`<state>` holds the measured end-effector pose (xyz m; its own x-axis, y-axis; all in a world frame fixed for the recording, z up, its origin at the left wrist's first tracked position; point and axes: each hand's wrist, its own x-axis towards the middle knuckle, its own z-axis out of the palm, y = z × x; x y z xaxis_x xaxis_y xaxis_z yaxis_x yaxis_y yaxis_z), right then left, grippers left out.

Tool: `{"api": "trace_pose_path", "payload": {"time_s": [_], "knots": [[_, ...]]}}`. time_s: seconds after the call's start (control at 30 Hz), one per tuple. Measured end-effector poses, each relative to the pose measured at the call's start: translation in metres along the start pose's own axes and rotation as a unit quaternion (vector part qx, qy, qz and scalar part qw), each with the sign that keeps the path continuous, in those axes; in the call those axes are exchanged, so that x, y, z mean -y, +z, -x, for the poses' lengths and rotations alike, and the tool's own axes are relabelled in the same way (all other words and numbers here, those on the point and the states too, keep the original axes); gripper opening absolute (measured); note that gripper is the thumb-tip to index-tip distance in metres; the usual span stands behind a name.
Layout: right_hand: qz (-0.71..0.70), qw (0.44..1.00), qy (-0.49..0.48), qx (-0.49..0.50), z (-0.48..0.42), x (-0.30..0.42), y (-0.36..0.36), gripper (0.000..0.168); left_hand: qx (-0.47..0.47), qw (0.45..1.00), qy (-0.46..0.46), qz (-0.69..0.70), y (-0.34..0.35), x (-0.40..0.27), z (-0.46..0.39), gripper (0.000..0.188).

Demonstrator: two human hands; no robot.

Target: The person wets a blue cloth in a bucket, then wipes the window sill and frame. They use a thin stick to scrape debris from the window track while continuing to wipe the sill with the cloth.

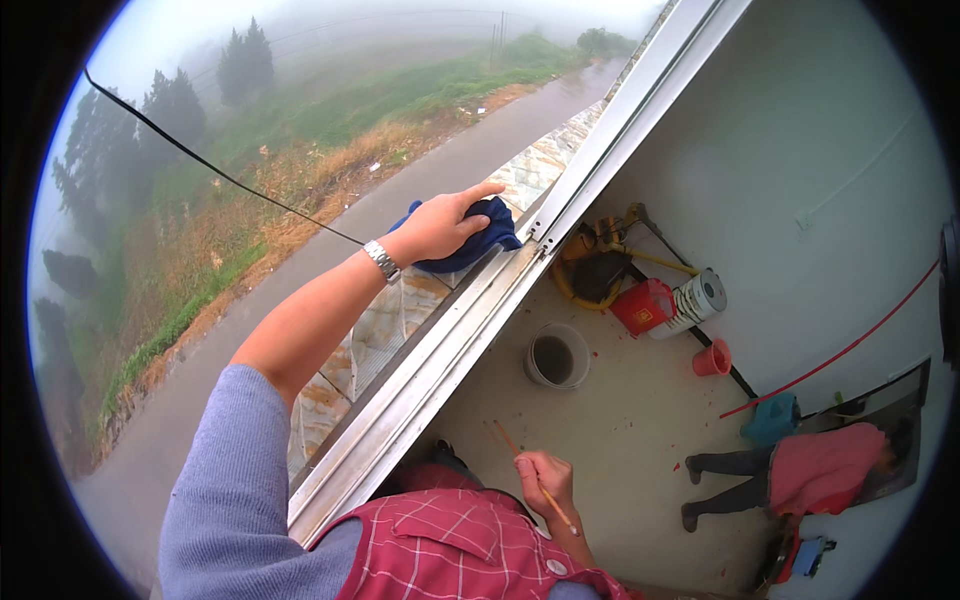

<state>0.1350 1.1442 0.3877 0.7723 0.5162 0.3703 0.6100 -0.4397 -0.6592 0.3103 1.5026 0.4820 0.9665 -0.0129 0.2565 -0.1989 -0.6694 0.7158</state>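
Note:
My left hand (448, 222) holds a bunched dark blue cloth (471, 255) at the outer edge of the window frame, index finger stretched out. The cloth lies against the white window track (405, 375), whose grooves carry brownish dirt, close to the end of the sliding sash (637, 120). Under the cloth and beyond the track runs a marbled tile ledge (375, 330). Indoors, in front of my checked apron (450, 532), my right hand (546, 480) is closed around a thin wooden stick (556, 510). Its ends stick out on both sides of the fist.
On the floor stand a bucket of dark water (556, 355), a red bucket (642, 306), a white container (697, 300) and a small red pail (711, 358). Another person (817, 469) bends by the far wall. A black cable (217, 169) crosses outside, above a road (300, 262).

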Motion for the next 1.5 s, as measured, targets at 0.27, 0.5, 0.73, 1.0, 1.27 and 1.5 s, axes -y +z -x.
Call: {"api": "trace_pose_path", "payload": {"time_s": [0.27, 0.5, 0.73, 1.0, 1.27, 1.5], "knots": [[-0.087, 0.993, 0.034, -0.071, -0.02, -0.009, 0.0, 0.008, 0.107, 0.95, 0.193, -0.222, 0.007, -0.038, 0.074, 0.048], [-0.084, 0.996, -0.011, -0.017, -0.018, -0.016, 0.015, 0.006, 0.143, 0.945, 0.136, -0.263, 0.018, -0.047, 0.047, 0.041], [-0.06, 0.998, 0.003, -0.006, -0.027, -0.03, 0.006, 0.008, 0.113, 0.923, 0.102, -0.354, 0.061, -0.034, -0.038, 0.032], [-0.065, 0.997, -0.028, -0.006, -0.039, -0.027, 0.004, 0.007, 0.153, 0.928, 0.135, -0.311, 0.033, -0.049, 0.015, 0.026], [-0.087, 0.996, 0.008, -0.01, -0.022, -0.033, 0.014, 0.007, 0.257, 0.931, 0.105, -0.238, -0.036, -0.097, 0.171, 0.046], [-0.082, 0.996, -0.037, 0.028, -0.051, -0.026, 0.026, 0.006, 0.138, 0.951, 0.124, -0.248, -0.004, -0.075, 0.13, 0.037]]}}
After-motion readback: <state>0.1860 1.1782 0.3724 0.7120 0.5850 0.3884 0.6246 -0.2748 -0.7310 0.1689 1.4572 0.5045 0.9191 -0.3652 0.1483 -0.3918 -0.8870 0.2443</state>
